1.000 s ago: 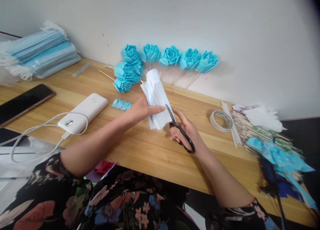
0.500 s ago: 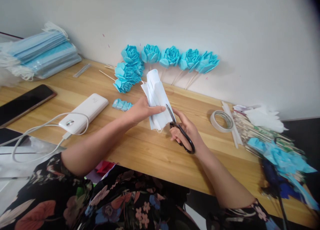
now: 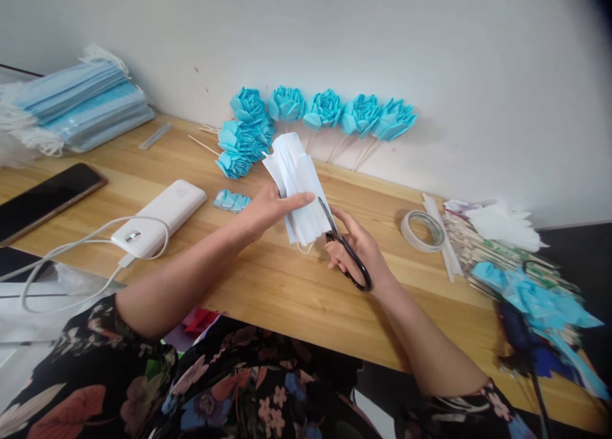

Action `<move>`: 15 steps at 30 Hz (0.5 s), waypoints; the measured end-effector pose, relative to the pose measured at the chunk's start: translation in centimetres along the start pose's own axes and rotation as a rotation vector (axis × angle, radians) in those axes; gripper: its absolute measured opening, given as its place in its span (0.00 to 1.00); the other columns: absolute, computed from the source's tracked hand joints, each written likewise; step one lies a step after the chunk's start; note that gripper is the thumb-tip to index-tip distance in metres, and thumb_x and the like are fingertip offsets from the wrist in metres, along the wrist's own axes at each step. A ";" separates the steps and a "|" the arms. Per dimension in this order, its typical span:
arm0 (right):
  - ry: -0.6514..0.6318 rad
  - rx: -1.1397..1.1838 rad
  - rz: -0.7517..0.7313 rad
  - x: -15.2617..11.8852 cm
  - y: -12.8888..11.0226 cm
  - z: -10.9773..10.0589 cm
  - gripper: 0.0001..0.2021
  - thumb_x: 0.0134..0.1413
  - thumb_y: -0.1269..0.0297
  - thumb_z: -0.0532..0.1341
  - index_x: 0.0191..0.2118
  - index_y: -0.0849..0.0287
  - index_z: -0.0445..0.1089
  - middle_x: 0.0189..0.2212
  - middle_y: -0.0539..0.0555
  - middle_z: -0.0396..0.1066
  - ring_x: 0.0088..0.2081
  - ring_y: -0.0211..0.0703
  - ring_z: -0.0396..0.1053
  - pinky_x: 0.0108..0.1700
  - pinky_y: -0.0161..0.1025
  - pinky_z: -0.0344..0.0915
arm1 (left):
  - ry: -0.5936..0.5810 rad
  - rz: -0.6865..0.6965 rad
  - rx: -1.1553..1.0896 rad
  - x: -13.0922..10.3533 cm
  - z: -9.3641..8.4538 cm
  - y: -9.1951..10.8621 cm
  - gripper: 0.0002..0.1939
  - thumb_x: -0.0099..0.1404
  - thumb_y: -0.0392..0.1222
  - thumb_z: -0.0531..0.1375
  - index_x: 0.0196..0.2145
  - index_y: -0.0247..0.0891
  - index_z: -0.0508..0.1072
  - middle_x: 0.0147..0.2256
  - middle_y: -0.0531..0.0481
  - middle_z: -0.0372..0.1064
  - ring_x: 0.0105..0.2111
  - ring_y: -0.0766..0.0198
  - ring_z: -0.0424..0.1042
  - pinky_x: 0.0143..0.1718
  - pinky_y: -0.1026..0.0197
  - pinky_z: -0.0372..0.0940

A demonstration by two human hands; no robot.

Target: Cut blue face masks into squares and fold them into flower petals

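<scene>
The left hand [image 3: 262,208] pinches a white pleated mask [image 3: 299,187] between thumb and fingers, holding it up on end just above the middle of the counter [image 3: 268,286]. The right hand [image 3: 356,251] grips a pair of black-handled scissors [image 3: 345,251], fingers through the loops, and the blades meet the mask's right edge; I cannot tell how far apart they stand. Along the counter's far edge a row of blue paper flowers [image 3: 325,111] on sticks leans against the wall, with a small blue folded piece [image 3: 231,201] lying just in front of them. A white power bank [image 3: 160,217] with its cable sits toward the left, a dark phone [image 3: 48,197] near the left edge, and a stack of blue masks [image 3: 81,107] fills the far left corner. A tape roll [image 3: 423,230] lies toward the right.
</scene>
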State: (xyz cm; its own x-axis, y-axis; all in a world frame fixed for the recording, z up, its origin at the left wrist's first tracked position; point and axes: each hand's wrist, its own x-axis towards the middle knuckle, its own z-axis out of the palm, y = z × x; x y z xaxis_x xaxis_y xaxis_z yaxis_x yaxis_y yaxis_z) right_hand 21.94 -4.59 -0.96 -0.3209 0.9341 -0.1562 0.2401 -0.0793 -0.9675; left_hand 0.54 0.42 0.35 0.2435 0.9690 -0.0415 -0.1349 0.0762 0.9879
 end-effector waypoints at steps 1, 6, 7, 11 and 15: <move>0.004 -0.002 0.006 0.0 0.0 0.0 0.46 0.51 0.45 0.68 0.71 0.57 0.52 0.22 0.42 0.65 0.18 0.32 0.60 0.23 0.35 0.68 | 0.015 0.012 -0.009 0.1 -0.1 -0.1 0.26 0.54 0.53 0.72 0.43 0.32 0.76 0.45 0.37 0.78 0.47 0.46 0.78 0.50 0.47 0.74; -0.034 0.019 0.025 0.1 0.4 -0.1 0.47 0.49 0.44 0.69 0.70 0.56 0.53 0.23 0.42 0.64 0.19 0.33 0.60 0.25 0.36 0.67 | 0.053 0.028 -0.035 0.4 -0.1 -0.4 0.28 0.52 0.49 0.73 0.46 0.32 0.74 0.45 0.37 0.78 0.48 0.45 0.77 0.49 0.46 0.74; -0.045 0.021 0.011 0.1 0.6 -0.1 0.47 0.49 0.43 0.69 0.70 0.55 0.53 0.23 0.42 0.64 0.19 0.33 0.60 0.26 0.36 0.67 | 0.064 0.030 -0.035 0.3 -0.1 -0.4 0.28 0.52 0.49 0.73 0.46 0.32 0.74 0.44 0.38 0.78 0.48 0.45 0.77 0.49 0.46 0.74; -0.095 0.023 -0.060 0.2 1.2 -0.3 0.50 0.48 0.37 0.68 0.71 0.56 0.51 0.24 0.43 0.64 0.21 0.33 0.58 0.31 0.38 0.67 | 0.084 0.039 -0.035 0.2 0.1 -0.3 0.28 0.51 0.47 0.72 0.46 0.33 0.73 0.44 0.40 0.77 0.47 0.47 0.77 0.50 0.47 0.73; -0.142 0.030 -0.105 0.2 1.5 -0.5 0.54 0.47 0.32 0.66 0.72 0.57 0.47 0.25 0.44 0.65 0.22 0.33 0.57 0.33 0.38 0.66 | 0.076 0.039 -0.040 0.0 0.2 -0.2 0.27 0.50 0.47 0.73 0.45 0.32 0.74 0.43 0.41 0.77 0.45 0.48 0.77 0.48 0.47 0.74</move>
State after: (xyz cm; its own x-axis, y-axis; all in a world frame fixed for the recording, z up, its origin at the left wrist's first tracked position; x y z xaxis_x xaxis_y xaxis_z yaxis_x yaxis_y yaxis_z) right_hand 22.69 -4.40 -2.35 -0.4693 0.8795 -0.0787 0.1721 0.0037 -0.9851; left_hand 0.78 0.33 0.22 0.1641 0.9863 -0.0158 -0.1818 0.0460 0.9823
